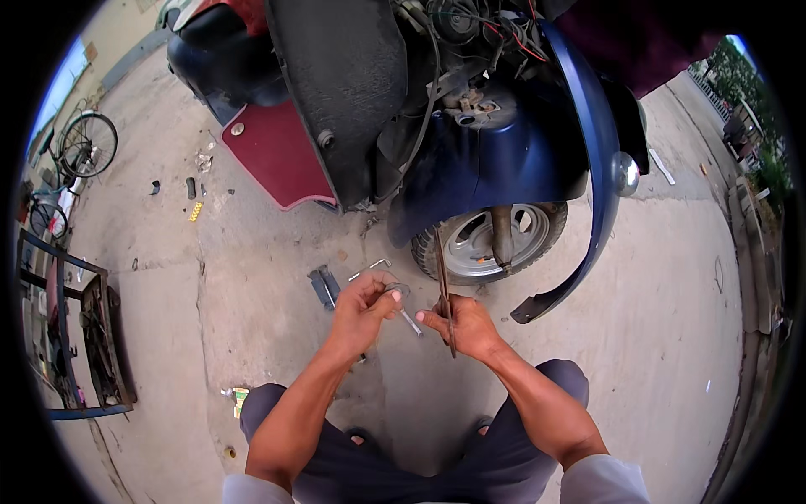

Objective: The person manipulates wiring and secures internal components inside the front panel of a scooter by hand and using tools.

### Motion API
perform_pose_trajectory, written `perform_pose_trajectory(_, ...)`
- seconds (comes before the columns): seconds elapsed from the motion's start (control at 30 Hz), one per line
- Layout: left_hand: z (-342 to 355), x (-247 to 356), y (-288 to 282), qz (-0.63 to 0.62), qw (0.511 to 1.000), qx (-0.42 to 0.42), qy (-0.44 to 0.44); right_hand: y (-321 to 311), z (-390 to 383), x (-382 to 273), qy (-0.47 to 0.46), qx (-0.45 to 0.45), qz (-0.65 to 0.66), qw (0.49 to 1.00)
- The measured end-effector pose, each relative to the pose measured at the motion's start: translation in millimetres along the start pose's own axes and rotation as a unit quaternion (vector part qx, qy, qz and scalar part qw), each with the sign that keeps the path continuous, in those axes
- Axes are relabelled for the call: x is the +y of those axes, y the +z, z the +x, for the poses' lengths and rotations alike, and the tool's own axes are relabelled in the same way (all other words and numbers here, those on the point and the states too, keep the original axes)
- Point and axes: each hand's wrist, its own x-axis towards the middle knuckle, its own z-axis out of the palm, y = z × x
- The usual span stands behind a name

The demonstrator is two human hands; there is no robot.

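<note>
My left hand [365, 311] pinches a small grey metal piece [397, 289], its exact shape hard to make out. To its right, my right hand [463, 323] grips a long, rusty, flat metal bar [445, 277], held nearly upright. A silver tool [411, 324] shows just below and between my hands. A hex key [378, 264] and a dark pouch or plate with tools [321, 288] lie on the concrete beyond my left hand. Ahead stands a vehicle with a dark blue front mudguard [504, 160] above a wheel [537, 239], and a loose-hanging curved blue panel [594, 210].
A maroon mat [277, 155] and black panel [332, 76] are on the vehicle. Bicycles [84, 147] and a rusty metal frame [105, 340] stand at left. Small litter [195, 212] lies on the ground. A kerb-like ledge [747, 277] runs along the right.
</note>
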Motion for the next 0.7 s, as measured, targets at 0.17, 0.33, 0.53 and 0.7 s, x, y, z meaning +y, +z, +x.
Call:
perform_pose_trajectory(0.17,8,19,-17,-0.07,0.995,0.043,0.062,50,30,17,-0.045,0.117,-0.368,0.921)
perform_pose_trajectory(0.33,12,29,-6,-0.051,0.995,0.017,0.086,96,63,52,-0.058,-0.001,-0.354,0.933)
perform_pose_trajectory(0.53,28,41,22,-0.098,0.988,0.015,0.121,65,24,-2,-0.133,0.068,-0.329,0.932)
perform_pose_trajectory(0.7,36,42,33,-0.118,0.97,0.003,0.213,-32,-42,-82,-0.32,0.291,-0.317,0.844)
